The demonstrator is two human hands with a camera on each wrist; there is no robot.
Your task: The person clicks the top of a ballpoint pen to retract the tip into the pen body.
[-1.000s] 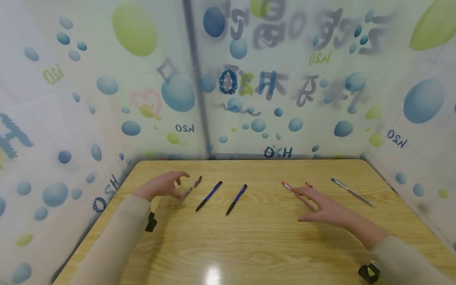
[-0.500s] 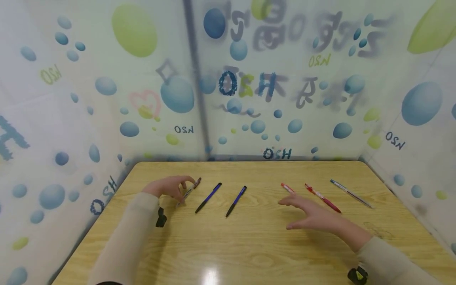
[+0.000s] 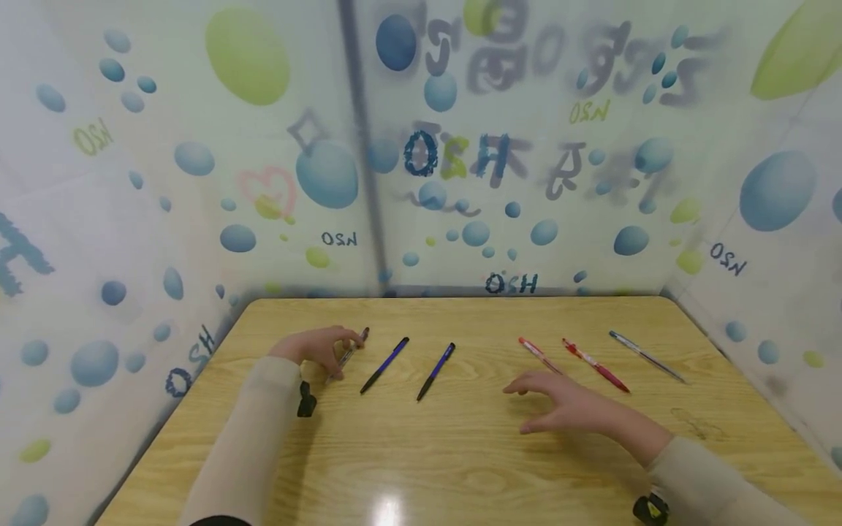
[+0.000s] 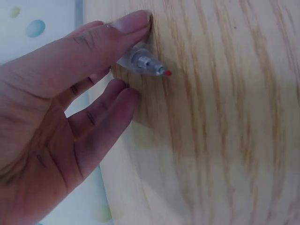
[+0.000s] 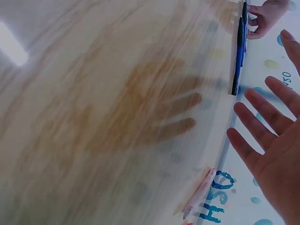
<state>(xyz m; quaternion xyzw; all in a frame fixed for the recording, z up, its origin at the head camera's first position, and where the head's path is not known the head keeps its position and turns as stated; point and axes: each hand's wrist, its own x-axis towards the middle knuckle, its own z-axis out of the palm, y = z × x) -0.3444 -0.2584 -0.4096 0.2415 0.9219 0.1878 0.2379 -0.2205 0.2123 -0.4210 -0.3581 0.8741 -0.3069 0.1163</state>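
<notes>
At the left of the table, my left hand has its thumb and fingers bent around a clear-barrelled pen. The left wrist view shows that pen's clear tip with a red point, just under the thumb; the rest is mostly hidden by the hand. My right hand hovers over the table with fingers spread and holds nothing. Just behind it lies a pen with an orange-red cap, its lower end partly covered. A red pen lies to the right of that one.
Two blue pens with black grips, one on the left and one on the right, lie mid-table. A clear pen with a blue end lies far right. A patterned curtain borders the wooden table at back and sides.
My left hand has moved right onto the clear pen and closed in around it; the pen has shifted slightly. My right hand has moved left and nearer, uncovering the red pen.
</notes>
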